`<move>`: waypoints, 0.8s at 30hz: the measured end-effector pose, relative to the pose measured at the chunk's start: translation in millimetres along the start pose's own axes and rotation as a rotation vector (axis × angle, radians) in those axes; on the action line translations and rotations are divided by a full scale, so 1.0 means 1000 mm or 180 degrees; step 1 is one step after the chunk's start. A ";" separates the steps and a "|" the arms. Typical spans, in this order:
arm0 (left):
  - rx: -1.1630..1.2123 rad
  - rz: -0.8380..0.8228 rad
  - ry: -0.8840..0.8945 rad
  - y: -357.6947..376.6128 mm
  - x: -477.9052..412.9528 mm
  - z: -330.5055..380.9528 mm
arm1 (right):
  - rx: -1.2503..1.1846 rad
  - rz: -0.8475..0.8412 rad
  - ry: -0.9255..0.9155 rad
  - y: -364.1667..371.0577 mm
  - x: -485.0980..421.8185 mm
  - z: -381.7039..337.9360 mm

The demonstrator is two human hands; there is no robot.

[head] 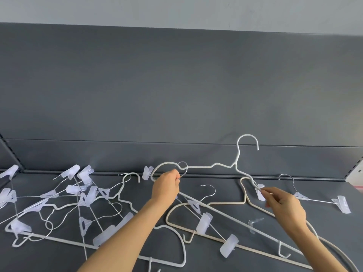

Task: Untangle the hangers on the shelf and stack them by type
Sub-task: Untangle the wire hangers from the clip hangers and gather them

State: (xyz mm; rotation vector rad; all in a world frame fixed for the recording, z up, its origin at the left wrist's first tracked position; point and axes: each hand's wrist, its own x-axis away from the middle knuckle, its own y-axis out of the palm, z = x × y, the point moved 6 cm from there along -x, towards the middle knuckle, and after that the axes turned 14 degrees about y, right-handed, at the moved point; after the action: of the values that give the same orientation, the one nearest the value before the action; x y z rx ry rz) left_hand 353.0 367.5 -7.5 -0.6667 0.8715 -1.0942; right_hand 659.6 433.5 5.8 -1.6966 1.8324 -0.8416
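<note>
Head view — left hand [167, 186], fingers [175, 174] gripping wire hook [184, 167]; right hand [284, 205], fingers [270, 193] pinching clear clip [259, 194], among tangled hangers [84, 195]

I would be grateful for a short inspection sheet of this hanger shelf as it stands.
Surface: dark grey shelf, largely covered by hangers.
Job's things: white coated wire hangers, one leaning upright against the back; clear-clip thin-wire hangers tangled at left; one clip hanger lying apart at right.
Clutter: small clear plastic piece lying loose.
Grippers: left hand pinches a thin metal hook; right hand pinches a clear plastic clip.
Cables: nothing seen.
Surroundings: dark grey back panel, pale wall above.
</note>
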 end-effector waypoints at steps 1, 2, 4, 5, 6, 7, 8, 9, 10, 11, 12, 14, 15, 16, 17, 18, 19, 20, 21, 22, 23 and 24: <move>0.0056 0.0083 0.0037 -0.005 0.000 0.003 | -0.0078 -0.0031 0.0008 0.002 -0.001 0.001; 0.0101 0.0179 0.0070 -0.012 0.001 0.005 | -0.0145 -0.0043 0.0022 0.003 -0.002 0.002; 0.0093 0.0361 0.0120 -0.027 0.005 0.007 | -0.0241 -0.0040 0.0046 0.004 -0.004 0.005; 0.0058 0.0449 0.0126 -0.034 0.009 0.006 | -0.0307 -0.0033 0.0039 0.003 -0.006 0.005; 0.0026 0.0532 0.0126 -0.041 0.014 0.004 | -0.0385 -0.0027 0.0014 0.001 -0.007 0.005; -0.0003 0.0595 0.0120 -0.046 0.019 0.001 | -0.0455 -0.0031 -0.0027 0.000 -0.008 0.004; -0.0031 0.0662 0.0137 -0.049 0.024 -0.001 | -0.0506 -0.0054 -0.0066 -0.001 -0.008 0.003; -0.0049 0.0720 0.0161 -0.050 0.027 -0.003 | -0.0538 -0.0085 -0.0102 0.000 -0.009 0.002; -0.0056 0.0742 0.0179 -0.049 0.030 -0.005 | -0.0554 -0.0116 -0.0140 0.001 -0.009 0.000; -0.0044 0.0727 0.0170 -0.047 0.030 -0.006 | -0.0557 -0.0144 -0.0186 0.004 -0.009 -0.002; -0.0007 0.0682 0.0134 -0.044 0.030 -0.006 | -0.0557 -0.0171 -0.0226 0.007 -0.009 -0.005; 0.0089 0.0571 0.0065 -0.041 0.028 -0.002 | -0.0578 -0.0245 -0.0283 0.015 -0.008 -0.010; 0.0143 0.0529 0.0063 -0.040 0.026 0.000 | -0.0599 -0.0283 -0.0303 0.018 -0.008 -0.013; 0.0195 0.0515 0.0073 -0.040 0.025 0.004 | -0.0627 -0.0316 -0.0315 0.020 -0.007 -0.015; 0.0237 0.0508 0.0071 -0.040 0.024 0.006 | -0.0664 -0.0346 -0.0317 0.022 -0.006 -0.016; 0.0256 0.0517 0.0078 -0.040 0.023 0.007 | -0.0690 -0.0364 -0.0313 0.022 -0.006 -0.016; 0.0262 0.0533 0.0084 -0.041 0.022 0.008 | -0.0698 -0.0367 -0.0316 0.022 -0.005 -0.016; 0.0257 0.0548 0.0082 -0.041 0.021 0.008 | -0.0693 -0.0367 -0.0327 0.022 -0.005 -0.016; 0.0272 0.0580 0.0073 -0.041 0.020 0.008 | -0.0678 -0.0364 -0.0340 0.022 -0.003 -0.016; 0.0311 0.0612 0.0048 -0.042 0.019 0.007 | -0.0652 -0.0358 -0.0357 0.023 -0.002 -0.015; 0.0365 0.0646 0.0006 -0.043 0.017 0.007 | -0.0624 -0.0345 -0.0370 0.023 -0.001 -0.015; 0.0409 0.0663 -0.0044 -0.044 0.015 0.007 | -0.0604 -0.0326 -0.0381 0.024 -0.001 -0.015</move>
State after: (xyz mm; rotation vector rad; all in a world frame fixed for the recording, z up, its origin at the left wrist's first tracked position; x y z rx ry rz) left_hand 341.6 338.8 28.4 -0.4652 0.8317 -0.9481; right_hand 633.0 436.4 -1.4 -1.9287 1.8048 -0.6068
